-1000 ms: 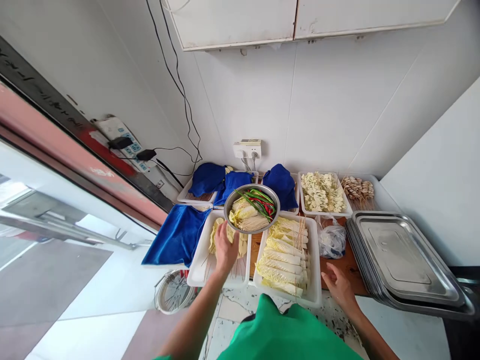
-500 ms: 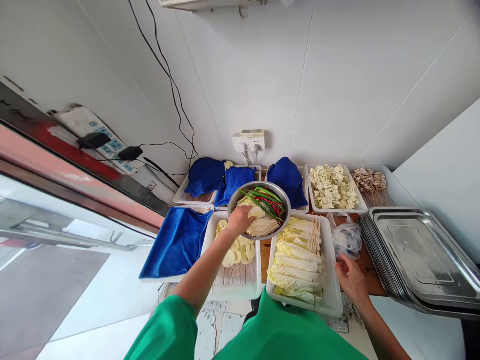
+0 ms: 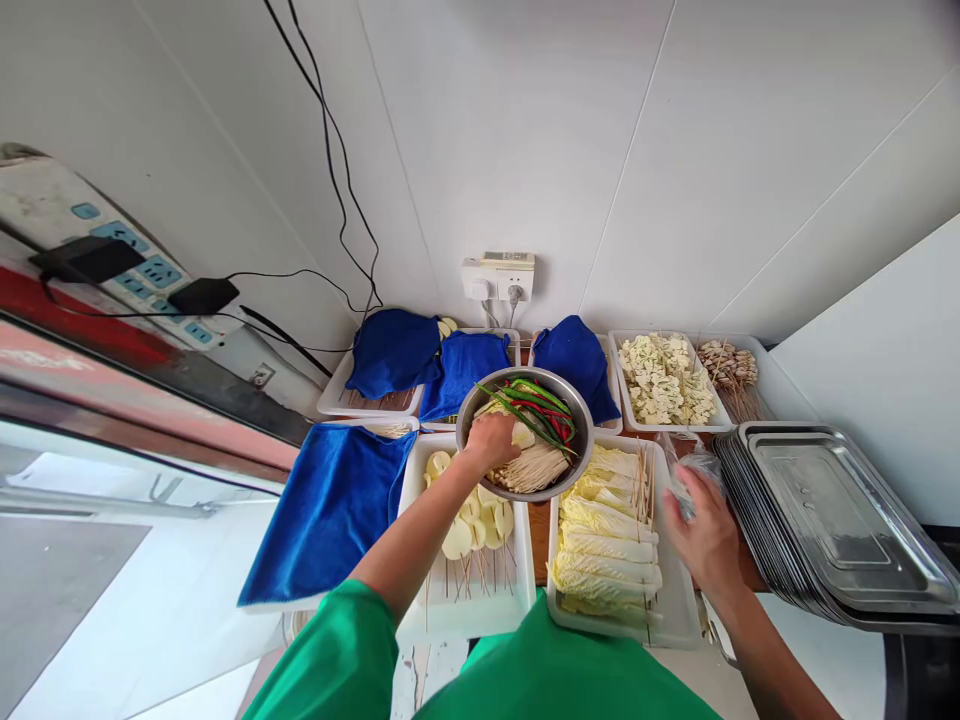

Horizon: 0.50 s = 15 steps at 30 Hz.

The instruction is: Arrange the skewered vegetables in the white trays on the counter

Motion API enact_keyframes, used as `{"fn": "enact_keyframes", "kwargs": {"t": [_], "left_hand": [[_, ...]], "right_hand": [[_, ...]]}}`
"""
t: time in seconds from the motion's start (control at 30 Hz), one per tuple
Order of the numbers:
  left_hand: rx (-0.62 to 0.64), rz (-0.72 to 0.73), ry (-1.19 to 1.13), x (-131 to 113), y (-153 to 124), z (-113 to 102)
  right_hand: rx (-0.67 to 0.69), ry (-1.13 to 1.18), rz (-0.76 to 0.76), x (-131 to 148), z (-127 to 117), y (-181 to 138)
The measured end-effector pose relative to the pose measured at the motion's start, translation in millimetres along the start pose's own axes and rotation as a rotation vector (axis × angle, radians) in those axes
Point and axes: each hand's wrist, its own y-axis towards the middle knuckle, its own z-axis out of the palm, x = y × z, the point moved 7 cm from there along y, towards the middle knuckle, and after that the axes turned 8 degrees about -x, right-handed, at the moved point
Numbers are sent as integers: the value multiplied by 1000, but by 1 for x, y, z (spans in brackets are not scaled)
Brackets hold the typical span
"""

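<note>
My left hand (image 3: 491,440) is closed inside a steel bowl (image 3: 574,402), its fingers curled over pale cabbage pieces. The bowl also holds enoki mushrooms and green and red chillies, and it rests across two white trays. My right hand (image 3: 703,530) hovers by the right rim of the white tray (image 3: 679,610) of skewered cabbage, fingers spread, touching a clear plastic bag (image 3: 701,465). Under the bowl's left side lies a white tray (image 3: 517,600) of skewered pale slices.
Blue cloths (image 3: 330,505) cover trays at the left and back. At the back right stand a tray of white chunks (image 3: 664,380) and a tray of brown skewers (image 3: 727,365). Stacked steel trays (image 3: 832,520) lie at the right. A wall socket (image 3: 495,278) sits behind.
My left hand went from the bowl's near rim into the bowl and closed on the cabbage. My right hand moved up from the counter edge to the plastic bag.
</note>
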Motion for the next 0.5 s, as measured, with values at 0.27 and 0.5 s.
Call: {"fn": "enact_keyframes", "kwargs": {"t": [0.27,0.5], "left_hand": [[-173,-202,-1013,64,-2,-25],[-230,-392,-1481,93,-25,-32]], "right_hand": [[548,85,-184,106,147,93],[837,-205,-230,141,229,85]]}}
